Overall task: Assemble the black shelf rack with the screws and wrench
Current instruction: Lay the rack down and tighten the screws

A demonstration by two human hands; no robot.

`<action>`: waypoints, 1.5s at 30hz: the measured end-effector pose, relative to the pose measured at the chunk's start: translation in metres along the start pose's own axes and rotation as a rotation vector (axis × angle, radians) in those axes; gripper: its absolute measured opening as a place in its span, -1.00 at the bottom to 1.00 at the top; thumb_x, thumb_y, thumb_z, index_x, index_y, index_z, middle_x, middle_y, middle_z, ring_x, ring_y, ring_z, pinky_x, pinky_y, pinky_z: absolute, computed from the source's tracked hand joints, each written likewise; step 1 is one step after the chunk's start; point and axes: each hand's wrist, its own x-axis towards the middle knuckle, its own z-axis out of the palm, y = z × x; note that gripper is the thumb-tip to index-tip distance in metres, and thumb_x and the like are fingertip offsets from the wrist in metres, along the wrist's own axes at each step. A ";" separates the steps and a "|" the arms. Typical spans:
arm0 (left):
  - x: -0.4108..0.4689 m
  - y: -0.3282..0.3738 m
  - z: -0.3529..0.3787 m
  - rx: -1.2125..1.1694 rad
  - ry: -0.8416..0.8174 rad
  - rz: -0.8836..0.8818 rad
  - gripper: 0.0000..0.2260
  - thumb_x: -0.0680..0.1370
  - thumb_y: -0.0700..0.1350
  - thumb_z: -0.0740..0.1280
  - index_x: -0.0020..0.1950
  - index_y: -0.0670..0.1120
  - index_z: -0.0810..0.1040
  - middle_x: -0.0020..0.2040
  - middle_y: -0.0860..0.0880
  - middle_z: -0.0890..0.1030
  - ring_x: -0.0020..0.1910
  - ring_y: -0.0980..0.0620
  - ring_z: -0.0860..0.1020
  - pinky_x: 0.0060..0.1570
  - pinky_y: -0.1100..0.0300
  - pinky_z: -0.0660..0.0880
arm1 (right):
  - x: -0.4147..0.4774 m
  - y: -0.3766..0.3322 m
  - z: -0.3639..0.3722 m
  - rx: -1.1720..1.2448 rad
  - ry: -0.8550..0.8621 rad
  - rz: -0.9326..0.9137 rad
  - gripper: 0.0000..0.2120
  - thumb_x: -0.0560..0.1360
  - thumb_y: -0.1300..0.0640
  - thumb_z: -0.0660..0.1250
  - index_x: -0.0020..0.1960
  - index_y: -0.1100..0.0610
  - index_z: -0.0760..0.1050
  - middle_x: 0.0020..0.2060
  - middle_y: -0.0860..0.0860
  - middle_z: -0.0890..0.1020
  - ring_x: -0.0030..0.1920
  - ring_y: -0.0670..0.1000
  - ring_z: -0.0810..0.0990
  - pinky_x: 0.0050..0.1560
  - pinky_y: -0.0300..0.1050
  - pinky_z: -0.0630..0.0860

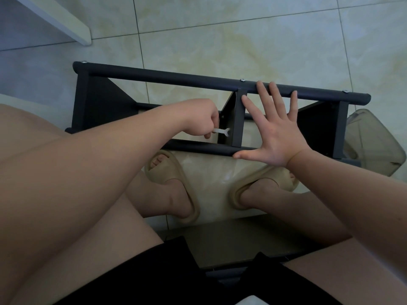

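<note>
Wrench (221,131) juts right from left grip (200,120).

Curled left hand (201,119); flat, wide-spread right hand (273,134).

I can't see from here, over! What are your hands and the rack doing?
Left hand grips wrench at middle panel. Right hand open, spread across black shelf rack. Nothing blocks the wrench.

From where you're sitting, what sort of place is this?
Most likely a room in a home: glossy tiled floor, soft slippers on the feet, and a clear plastic bin beside the black rack lying on that floor.
</note>
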 end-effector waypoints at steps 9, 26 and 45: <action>0.004 0.005 0.002 -0.479 0.090 0.006 -0.90 0.53 -0.14 0.41 -0.18 0.02 0.63 -0.19 0.04 0.66 -0.18 0.10 0.60 -0.19 0.25 0.48 | 0.000 -0.001 -0.001 0.009 0.001 -0.001 0.17 0.30 -0.70 0.02 0.67 0.00 -0.05 0.65 0.17 -0.10 0.63 0.26 -0.18 0.47 0.49 -0.29; 0.005 0.013 0.009 -0.960 0.174 -0.288 -0.92 0.64 -0.05 0.31 0.03 0.00 0.58 -0.19 0.09 0.70 -0.12 0.09 0.67 -0.02 0.15 0.55 | 0.000 -0.001 -0.002 0.004 0.001 -0.003 0.16 0.31 -0.70 0.00 0.67 0.01 -0.03 0.65 0.16 -0.09 0.63 0.26 -0.17 0.47 0.52 -0.26; 0.006 0.012 0.012 -0.971 0.046 -0.298 -0.86 0.64 0.00 0.27 0.08 -0.01 0.58 -0.19 0.11 0.73 -0.07 0.08 0.68 -0.03 0.13 0.54 | 0.000 -0.001 0.000 0.011 0.008 -0.002 0.16 0.30 -0.70 0.02 0.67 -0.01 -0.05 0.65 0.16 -0.10 0.63 0.25 -0.18 0.47 0.49 -0.29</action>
